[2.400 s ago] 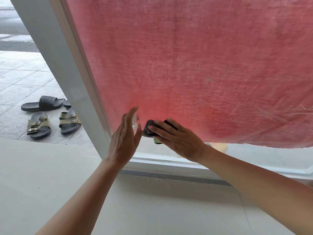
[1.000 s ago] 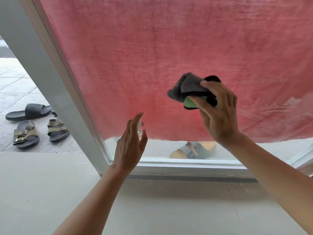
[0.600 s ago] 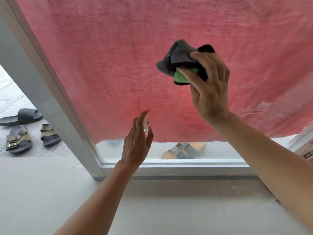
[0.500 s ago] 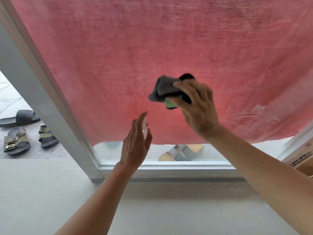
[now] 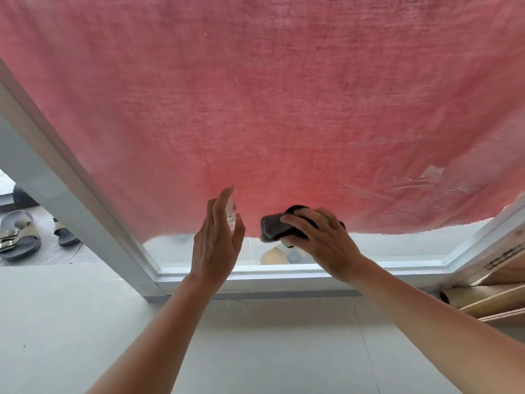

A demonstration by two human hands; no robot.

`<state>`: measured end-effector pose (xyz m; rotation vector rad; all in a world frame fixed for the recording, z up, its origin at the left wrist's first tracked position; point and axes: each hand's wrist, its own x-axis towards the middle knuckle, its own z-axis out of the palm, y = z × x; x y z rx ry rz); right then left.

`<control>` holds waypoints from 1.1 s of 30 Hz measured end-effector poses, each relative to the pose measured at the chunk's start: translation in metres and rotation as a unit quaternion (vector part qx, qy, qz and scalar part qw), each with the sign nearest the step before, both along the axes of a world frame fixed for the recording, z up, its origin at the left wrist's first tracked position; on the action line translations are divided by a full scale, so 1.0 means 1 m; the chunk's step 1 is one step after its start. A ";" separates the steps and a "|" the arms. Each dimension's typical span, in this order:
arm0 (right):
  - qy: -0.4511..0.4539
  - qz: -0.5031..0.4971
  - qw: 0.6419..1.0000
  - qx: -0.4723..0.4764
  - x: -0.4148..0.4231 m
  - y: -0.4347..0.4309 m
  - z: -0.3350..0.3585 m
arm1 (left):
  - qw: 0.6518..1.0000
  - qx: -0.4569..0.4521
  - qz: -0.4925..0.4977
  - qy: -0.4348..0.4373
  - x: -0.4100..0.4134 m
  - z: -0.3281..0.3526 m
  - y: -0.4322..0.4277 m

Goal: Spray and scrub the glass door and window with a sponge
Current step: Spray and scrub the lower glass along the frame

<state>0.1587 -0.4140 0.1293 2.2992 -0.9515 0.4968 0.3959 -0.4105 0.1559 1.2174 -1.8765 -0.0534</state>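
Dark print on the wooden board (image 5: 502, 255) cannot be read. A dark grey cloth-covered green sponge (image 5: 274, 227) is pinched by the right grip (image 5: 321, 240) against the clear glass pane (image 5: 397, 245); a small clear spray bottle (image 5: 230, 216) is clasped in the left grip (image 5: 216, 243).

The pink woven cloth (image 5: 284, 109) hung behind the clear glass pane (image 5: 397, 247), ending just above the bottom rail of the pale painted frame (image 5: 51, 191). Before the pane's lower part, the right hand (image 5: 321, 243) pressed the dark folded sponge (image 5: 272, 227) to the glass, with the left hand (image 5: 216, 245) and its small clear spray bottle (image 5: 230, 216) just left. Grey strapped sandals (image 5: 17, 237) lay outside, left of the frame; brown wooden boards (image 5: 500, 294) lay at the right.
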 end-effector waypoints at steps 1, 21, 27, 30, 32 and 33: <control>-0.022 -0.007 1.000 -0.019 -0.004 -0.002 0.005 | 1.000 0.000 -0.001 -0.003 -0.002 0.000 0.000; -0.171 -0.032 0.970 -0.168 -0.095 0.001 0.112 | 0.996 -0.003 -0.088 -0.015 -0.102 0.019 0.008; -0.006 -0.088 0.994 0.059 -0.117 0.030 -0.007 | 0.997 -0.002 -0.079 -0.007 -0.120 0.012 0.009; -0.022 -0.126 0.985 0.114 -0.124 0.039 -0.040 | 0.996 -0.004 -0.084 -0.018 -0.120 0.011 0.007; -0.045 -0.129 0.985 0.102 -0.125 0.039 -0.046 | 0.996 -0.008 -0.086 -0.019 -0.119 0.011 0.005; -0.053 -0.126 0.986 0.090 -0.125 0.038 -0.046 | 0.996 -0.012 -0.085 -0.019 -0.119 0.011 0.005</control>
